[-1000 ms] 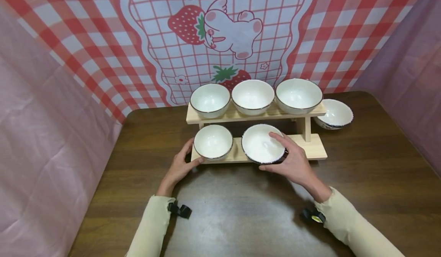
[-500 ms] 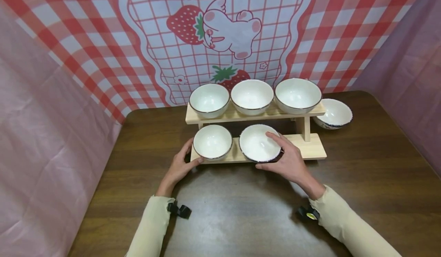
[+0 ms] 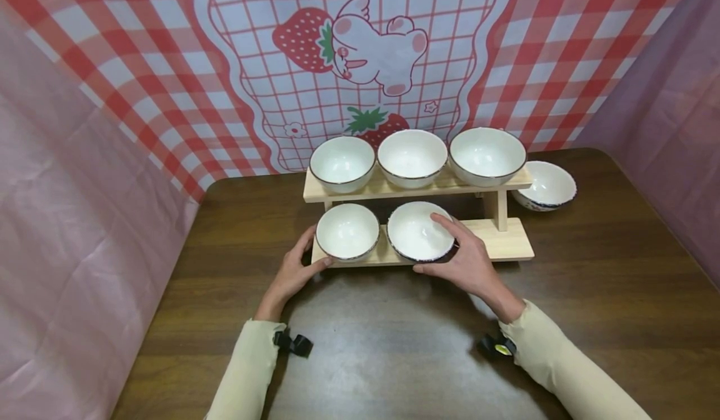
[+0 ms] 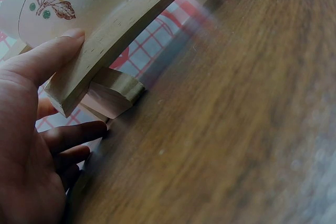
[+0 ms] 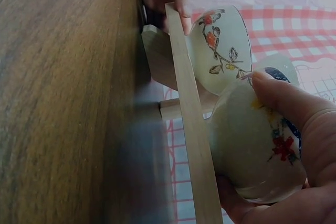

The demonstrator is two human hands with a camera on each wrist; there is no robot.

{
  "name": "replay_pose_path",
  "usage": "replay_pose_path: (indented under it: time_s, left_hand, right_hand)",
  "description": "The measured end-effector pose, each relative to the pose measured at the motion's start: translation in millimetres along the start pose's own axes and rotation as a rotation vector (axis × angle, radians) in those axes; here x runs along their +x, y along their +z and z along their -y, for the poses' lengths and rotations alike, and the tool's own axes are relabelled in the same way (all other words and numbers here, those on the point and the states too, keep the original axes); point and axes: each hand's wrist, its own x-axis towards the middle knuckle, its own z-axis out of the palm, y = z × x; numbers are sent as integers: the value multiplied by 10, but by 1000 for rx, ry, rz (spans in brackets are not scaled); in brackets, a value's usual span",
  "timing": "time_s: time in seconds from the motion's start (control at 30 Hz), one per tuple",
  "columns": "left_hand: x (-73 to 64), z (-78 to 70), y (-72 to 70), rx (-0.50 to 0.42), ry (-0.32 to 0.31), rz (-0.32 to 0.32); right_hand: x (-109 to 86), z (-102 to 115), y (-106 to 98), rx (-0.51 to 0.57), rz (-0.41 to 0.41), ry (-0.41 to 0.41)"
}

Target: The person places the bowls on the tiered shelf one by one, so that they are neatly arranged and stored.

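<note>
A two-tier wooden rack stands on the table with white bowls on both tiers. At the left end of its lower board, my left hand grips the board, thumb on top. Beside that thumb sits a bowl with a berry-branch pattern outside. My right hand holds a second bowl at the middle of the lower board, one finger inside its rim and the thumb on its near side. Red and blue flowers mark this bowl's outside. Its base is at the board; whether it bears its full weight I cannot tell.
On the upper tier are a left bowl, a middle bowl and a right bowl. Another bowl stands on the table behind the rack's right end. A checkered cloth hangs behind.
My right hand has shifted the flowered bowl a little to the left along the lower board, closer to the berry-patterned bowl. The left hand has stayed in place.
</note>
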Motion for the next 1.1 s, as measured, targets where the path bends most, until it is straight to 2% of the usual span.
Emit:
replay_pose_path:
  time_s: [0.93, 1.03, 1.1]
  left_hand:
    - [7, -4, 2, -6, -31, 2]
    - [3, -48, 1, -3, -44, 3]
    - [-18, -135, -11, 4, -50, 8]
  right_hand:
    - [84, 21, 23, 15, 44, -30]
    - [86, 20, 16, 11, 64, -39]
    - [86, 19, 8, 8, 71, -51]
